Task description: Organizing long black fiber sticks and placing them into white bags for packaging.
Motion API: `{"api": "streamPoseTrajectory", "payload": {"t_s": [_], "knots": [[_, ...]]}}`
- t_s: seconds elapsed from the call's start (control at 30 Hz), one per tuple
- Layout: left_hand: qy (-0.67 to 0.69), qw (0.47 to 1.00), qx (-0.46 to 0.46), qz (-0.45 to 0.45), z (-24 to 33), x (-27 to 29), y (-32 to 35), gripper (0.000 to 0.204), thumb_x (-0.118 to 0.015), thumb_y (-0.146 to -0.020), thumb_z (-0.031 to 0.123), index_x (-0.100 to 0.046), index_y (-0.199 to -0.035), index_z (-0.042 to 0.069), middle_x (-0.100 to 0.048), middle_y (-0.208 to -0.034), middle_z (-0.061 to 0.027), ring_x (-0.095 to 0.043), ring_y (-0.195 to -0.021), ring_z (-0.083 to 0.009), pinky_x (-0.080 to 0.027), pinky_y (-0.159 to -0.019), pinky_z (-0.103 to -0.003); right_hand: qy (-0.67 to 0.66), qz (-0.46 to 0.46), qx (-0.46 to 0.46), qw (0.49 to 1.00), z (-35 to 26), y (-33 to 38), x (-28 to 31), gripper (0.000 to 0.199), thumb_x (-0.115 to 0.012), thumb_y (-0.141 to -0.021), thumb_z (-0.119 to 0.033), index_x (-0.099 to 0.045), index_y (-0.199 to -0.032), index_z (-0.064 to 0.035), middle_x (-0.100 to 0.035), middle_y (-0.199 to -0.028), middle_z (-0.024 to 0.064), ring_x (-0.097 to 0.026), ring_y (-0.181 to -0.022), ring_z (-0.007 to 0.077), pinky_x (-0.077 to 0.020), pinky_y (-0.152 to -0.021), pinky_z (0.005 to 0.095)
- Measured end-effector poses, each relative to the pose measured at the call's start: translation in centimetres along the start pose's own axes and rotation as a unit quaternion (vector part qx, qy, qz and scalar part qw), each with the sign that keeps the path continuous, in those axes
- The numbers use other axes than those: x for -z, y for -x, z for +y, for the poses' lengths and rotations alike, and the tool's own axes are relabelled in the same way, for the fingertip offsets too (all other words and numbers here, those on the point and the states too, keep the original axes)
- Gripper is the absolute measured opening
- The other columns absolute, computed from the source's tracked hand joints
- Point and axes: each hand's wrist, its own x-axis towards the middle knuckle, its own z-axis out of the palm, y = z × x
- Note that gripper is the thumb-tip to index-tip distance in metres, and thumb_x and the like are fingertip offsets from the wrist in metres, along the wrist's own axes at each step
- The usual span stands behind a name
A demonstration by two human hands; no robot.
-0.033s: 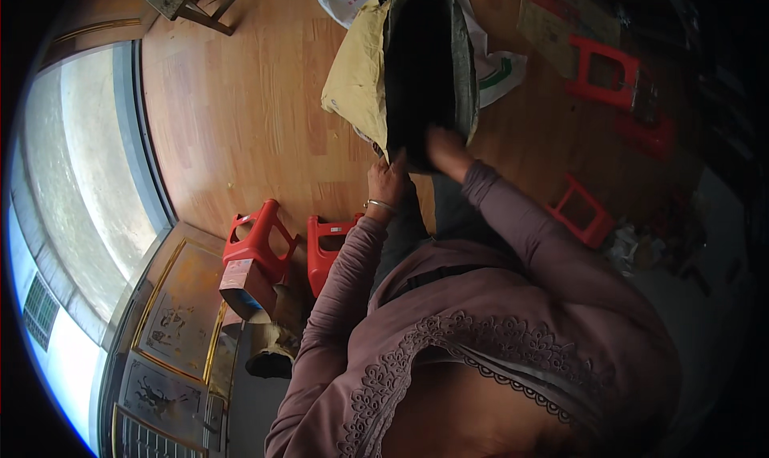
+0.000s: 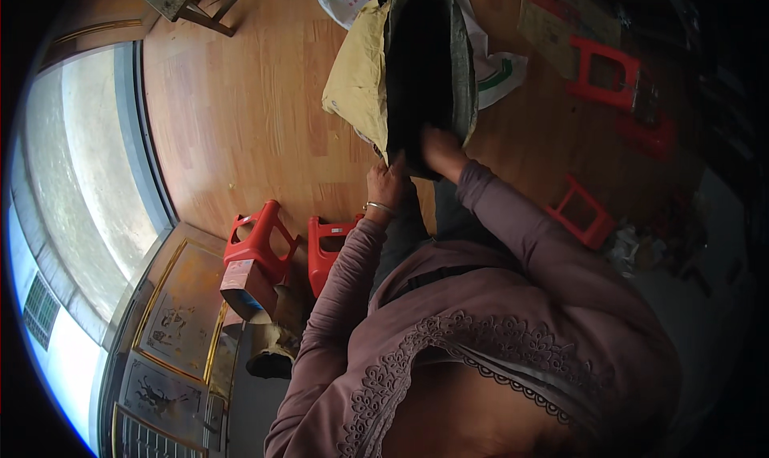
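A large soft sack of yellowish woven cloth with a dark lining (image 2: 360, 82) stood open on the wooden floor (image 2: 240, 114), near its far edge, right in front of the person's knees. It looked limp and probably light, best held by the rim of its mouth. The left hand (image 2: 386, 184) pinched the sack's near rim, wrist bent upward. The right hand (image 2: 439, 150) reached into the dark mouth, forearm stretched out; whether its fingers were closed could not be told.
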Motion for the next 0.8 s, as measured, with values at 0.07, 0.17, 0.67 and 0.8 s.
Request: {"api": "streamPoseTrajectory", "payload": {"t_s": [0.07, 0.17, 0.67, 0.8], "knots": [[-0.092, 0.991, -0.095, 0.031, -1.5, 0.6, 0.4, 0.023, -0.045, -0.081, 0.01, -0.057, -0.1, 0.011, -0.055, -0.072, -0.018, -0.056, -0.066, -0.0348, -0.044, -0.053, -0.04, -0.027, 0.022, 0.022, 0.999, 0.4, -0.7, 1.2, 0.013, -0.046, -0.074, -0.005, -0.058, -0.074, -0.0015, -0.059, -0.078, 0.0215, -0.06, -0.076, 0.0359, -0.0479, -0.063, 0.0436], [-0.104, 0.989, -0.106, 0.018, -1.3, 1.4, 0.6, 0.02, -0.045, -0.083, 0.014, -0.059, -0.097, 0.009, -0.055, -0.07, -0.0188, -0.055, -0.066, -0.0352, -0.043, -0.053, -0.04, -0.127, -0.026, -0.061, 0.99, 4.4, -2.2, 5.5, 0.013, -0.046, -0.076, -0.005, -0.057, -0.076, -0.0002, -0.059, -0.076, 0.0211, -0.059, -0.075, 0.0354, -0.0466, -0.061, 0.0412], [-0.108, 0.983, -0.138, 0.048, -0.5, -0.7, -0.5, 0.024, -0.046, -0.084, 0.022, -0.06, -0.097, 0.009, -0.052, -0.065, -0.0198, -0.051, -0.061, -0.0371, -0.04, -0.053, -0.043, -0.027, -0.043, 0.04, 0.998, 0.4, -0.6, 3.1, 0.018, -0.044, -0.076, -0.012, -0.059, -0.072, -0.0031, -0.06, -0.077, 0.0211, -0.061, -0.075, 0.0316, -0.049, -0.064, 0.0407], [-0.226, 0.953, -0.186, 0.08, -0.1, 0.7, 1.2, 0.023, -0.046, -0.083, 0.023, -0.059, -0.092, 0.005, -0.054, -0.066, -0.0197, -0.053, -0.062, -0.0363, -0.041, -0.055, -0.043, -0.043, 0.077, 0.151, 0.985, 6.4, 0.1, 4.5, 0.009, -0.045, -0.077, -0.009, -0.049, -0.07, -0.0047, -0.054, -0.07, 0.015, -0.057, -0.067, 0.0303, -0.0438, -0.053, 0.0395]]}}
